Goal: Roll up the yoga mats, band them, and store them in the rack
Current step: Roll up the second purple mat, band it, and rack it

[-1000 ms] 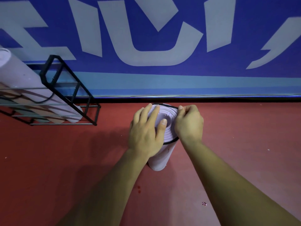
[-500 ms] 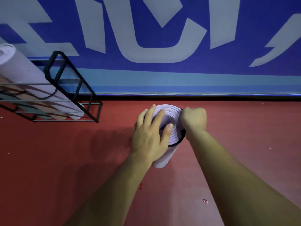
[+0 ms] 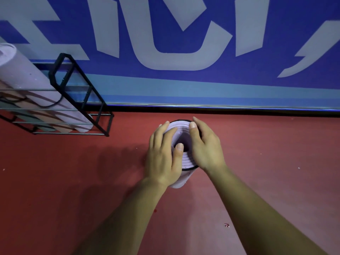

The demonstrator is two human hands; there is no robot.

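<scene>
A: Head view, item one: writing?
B: Wall banner (image 3: 184,85), blue with a paler blue stripe low down. Large pale grey letter shapes (image 3: 174,63), cropped at the top edge; no word can be read. No brand or label shows on any other item.

A: Item two: the task's thing?
B: Rolled mat (image 3: 181,128), pale lilac, standing on end on the red floor (image 3: 276,153), just in front of the wall base. Its spiral top faces the camera. A black band (image 3: 189,168) circles the upper end.

A: Hands?
B: Left hand (image 3: 163,157) lies on the left of the top, fingers nearly straight, thumb (image 3: 179,150) resting over the spiral's centre. Right hand (image 3: 206,150) lies against the right of the top, fingers barely bent, thumb along the rim. Neither pinches the band.

A: Storage?
B: Black wire rack (image 3: 60,70), far left by the wall. A banded lilac roll (image 3: 27,76) leans in it, with other rolls beneath.

A: Edges and room?
B: Black strip (image 3: 220,108) where the wall meets the floor. Rack and standing mat are well apart, with red floor between. Small pink scrap (image 3: 226,225) beside the right forearm.
</scene>
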